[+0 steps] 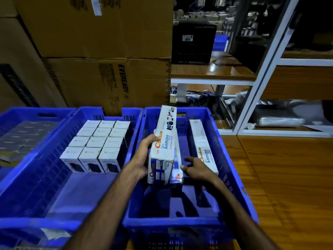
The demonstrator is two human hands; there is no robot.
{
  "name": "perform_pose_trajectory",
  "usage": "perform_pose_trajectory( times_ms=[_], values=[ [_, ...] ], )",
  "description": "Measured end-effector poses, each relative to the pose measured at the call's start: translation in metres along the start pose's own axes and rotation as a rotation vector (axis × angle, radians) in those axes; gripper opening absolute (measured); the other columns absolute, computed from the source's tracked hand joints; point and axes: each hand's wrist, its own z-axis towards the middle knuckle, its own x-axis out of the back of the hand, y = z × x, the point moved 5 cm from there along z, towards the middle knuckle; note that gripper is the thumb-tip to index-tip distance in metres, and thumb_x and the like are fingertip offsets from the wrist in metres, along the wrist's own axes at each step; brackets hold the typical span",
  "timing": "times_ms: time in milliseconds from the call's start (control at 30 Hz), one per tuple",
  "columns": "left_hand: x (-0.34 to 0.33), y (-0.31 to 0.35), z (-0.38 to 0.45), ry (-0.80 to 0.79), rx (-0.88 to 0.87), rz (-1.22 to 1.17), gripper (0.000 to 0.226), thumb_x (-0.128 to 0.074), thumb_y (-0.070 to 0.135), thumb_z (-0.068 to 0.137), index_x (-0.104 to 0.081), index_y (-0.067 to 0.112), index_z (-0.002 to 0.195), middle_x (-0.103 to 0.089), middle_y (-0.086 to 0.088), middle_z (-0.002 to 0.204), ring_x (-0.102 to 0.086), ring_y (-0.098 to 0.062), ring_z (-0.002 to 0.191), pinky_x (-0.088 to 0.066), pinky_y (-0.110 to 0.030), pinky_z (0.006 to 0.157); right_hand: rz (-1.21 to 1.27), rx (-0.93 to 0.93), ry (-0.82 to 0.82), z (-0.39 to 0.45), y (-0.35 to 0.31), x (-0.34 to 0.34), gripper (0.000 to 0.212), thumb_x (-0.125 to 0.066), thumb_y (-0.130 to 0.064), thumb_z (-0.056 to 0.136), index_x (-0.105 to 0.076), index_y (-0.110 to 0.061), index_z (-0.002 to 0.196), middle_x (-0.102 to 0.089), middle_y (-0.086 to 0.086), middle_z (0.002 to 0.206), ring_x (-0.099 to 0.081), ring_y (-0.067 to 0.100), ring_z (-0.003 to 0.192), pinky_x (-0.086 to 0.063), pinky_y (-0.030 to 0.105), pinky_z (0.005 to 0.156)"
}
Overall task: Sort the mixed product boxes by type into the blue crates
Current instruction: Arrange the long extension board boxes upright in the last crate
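Left hand point(142, 157) wraps its fingers round the side of a long white cardboard extension socket box point(163, 141), near end down in the right blue crate point(232, 170), long axis tilting up and away. Right hand point(195, 167) rests spread fingers against a second box point(177, 166) just beside it. A third box point(201, 143) lies along the crate's ribbed plastic right wall.
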Motion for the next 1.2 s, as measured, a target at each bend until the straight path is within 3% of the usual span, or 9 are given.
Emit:
perform_pose_trajectory(
  times_ms=[200,367,533,633,700,800,933,1100,1200],
  values=[
    [0.002,0.002,-0.007,-0.007,-0.029,-0.017,0.04,-0.052,0.036,0.098,-0.073,0.006,0.112,-0.078,-0.015,0.093,-0.073,-0.026,0.068,-0.055,-0.033,0.061,-0.219,-0.14,-0.04,0.005,-0.006,-0.034,0.067,-0.069,-0.048,0.085,-0.047,-0.012,0.137,-0.053,0.017,0.144,-0.055,0.034,0.129,-0.049,0.04,0.101],
    [0.002,0.002,-0.013,-0.043,-0.031,-0.072,0.037,-0.049,0.033,0.1,-0.073,0.005,0.106,-0.078,-0.014,0.085,-0.073,-0.023,0.063,-0.056,-0.03,0.056,0.012,-0.102,0.095,0.021,-0.011,-0.035,0.087,-0.057,-0.047,0.066,-0.046,-0.016,0.147,-0.057,0.015,0.14,-0.065,0.033,0.113,-0.057,0.041,0.087],
    [0.007,0.004,-0.017,-0.049,-0.062,-0.164,0.044,-0.054,0.035,0.096,-0.073,0.002,0.118,-0.078,-0.018,0.1,-0.073,-0.029,0.075,-0.057,-0.037,0.071,0.054,-0.085,0.102,0.016,-0.016,-0.037,0.065,-0.059,-0.041,0.092,-0.048,-0.011,0.149,-0.065,0.012,0.131,-0.066,0.028,0.107,-0.052,0.038,0.087],
    [0.01,0.008,-0.022,-0.061,-0.087,-0.223,0.041,-0.051,0.032,0.098,-0.073,0.001,0.115,-0.077,-0.019,0.101,-0.073,-0.029,0.076,-0.059,-0.037,0.07,0.156,-0.038,0.191,0.004,-0.029,-0.032,0.043,-0.047,-0.04,0.105,-0.067,-0.002,0.102,-0.065,0.012,0.086,-0.063,0.031,0.083,-0.051,0.04,0.077],
    [0.008,0.01,-0.026,-0.103,-0.101,-0.262,0.038,-0.049,0.028,0.1,-0.074,0.001,0.109,-0.078,-0.019,0.096,-0.074,-0.028,0.072,-0.061,-0.036,0.065,0.306,0.038,0.235,-0.009,-0.045,-0.025,0.057,-0.039,-0.044,0.109,-0.069,0.004,0.101,-0.071,0.025,0.1,-0.067,0.041,0.097,-0.053,0.046,0.09],
    [0.009,0.01,-0.03,-0.116,-0.122,-0.256,0.035,-0.049,0.024,0.1,-0.074,0.001,0.109,-0.078,-0.019,0.099,-0.075,-0.028,0.076,-0.061,-0.037,0.073,0.573,0.049,0.112,-0.03,-0.068,-0.016,0.058,-0.035,-0.064,0.103,-0.074,-0.021,0.108,-0.075,-0.003,0.107,-0.069,0.013,0.097,-0.052,0.035,0.08],
    [0.008,0.008,-0.026,-0.067,-0.225,-0.027,0.051,-0.068,0.029,0.084,-0.064,0.009,0.131,-0.076,-0.019,0.117,-0.076,-0.031,0.095,-0.059,-0.041,0.083,0.699,0.097,0.082,-0.04,-0.086,-0.006,0.052,-0.038,-0.069,0.098,-0.074,-0.032,0.107,-0.08,-0.009,0.1,-0.076,0.003,0.086,-0.055,0.027,0.073],
    [0.01,0.01,-0.027,0.022,-0.481,0.34,0.101,-0.091,0.034,0.06,-0.047,0.03,0.15,-0.058,0.001,0.147,-0.065,-0.015,0.124,-0.053,-0.04,0.107,0.795,0.258,0.109,-0.053,-0.108,0.024,0.066,-0.045,-0.076,0.089,-0.07,-0.028,0.127,-0.078,0.0,0.115,-0.075,0.021,0.105,-0.057,0.046,0.097],
    [0.0,0.018,-0.035,0.017,-0.718,0.691,0.115,-0.087,0.052,0.053,-0.033,0.043,0.154,-0.038,0.005,0.154,-0.043,-0.007,0.142,-0.034,-0.032,0.122,0.88,0.403,0.318,-0.062,-0.114,0.055,0.051,-0.055,-0.063,0.092,-0.065,-0.025,0.125,-0.079,-0.005,0.109,-0.077,0.016,0.095,-0.062,0.038,0.081]
  ],
)
